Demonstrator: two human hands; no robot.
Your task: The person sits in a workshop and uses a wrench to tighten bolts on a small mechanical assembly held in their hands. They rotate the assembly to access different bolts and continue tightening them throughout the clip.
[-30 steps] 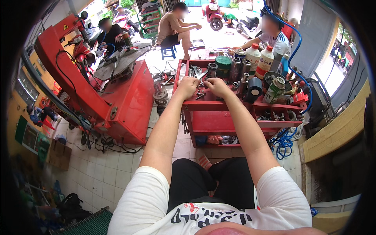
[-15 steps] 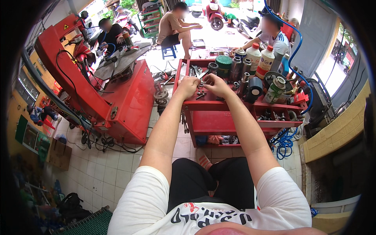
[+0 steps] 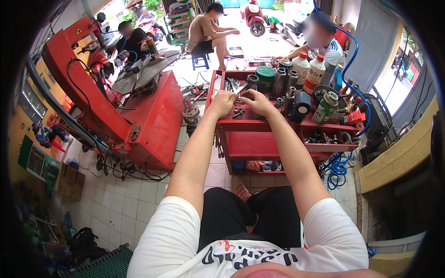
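Both my hands are over the near left part of the red tool cart's top tray [image 3: 250, 121]. My left hand [image 3: 222, 104] is closed, with its fingers curled and what lies in them hidden. A silver flat tool, like a wrench [image 3: 240, 88], sticks out just past its fingertips; whether it is gripped cannot be told. My right hand [image 3: 257, 102] is bent with fingertips pinched together beside the left; anything in them is too small to make out. Small metal parts [image 3: 238, 112] lie on the tray between my wrists.
Behind my right hand stand sockets [image 3: 280, 82], a green tin [image 3: 265, 78], bottles [image 3: 301, 67] and a spray can [image 3: 327, 106]. A red tyre machine [image 3: 150, 125] stands left. A blue hose [image 3: 356, 55] hangs at right. Across the cart a co-worker [image 3: 331, 48] sits; another [image 3: 201, 32] sits farther back.
My right hand has shifted very slightly, its fingers drawn down a little toward the tray. The left hand stays in nearly the same place. The co-worker at right has leaned slightly.
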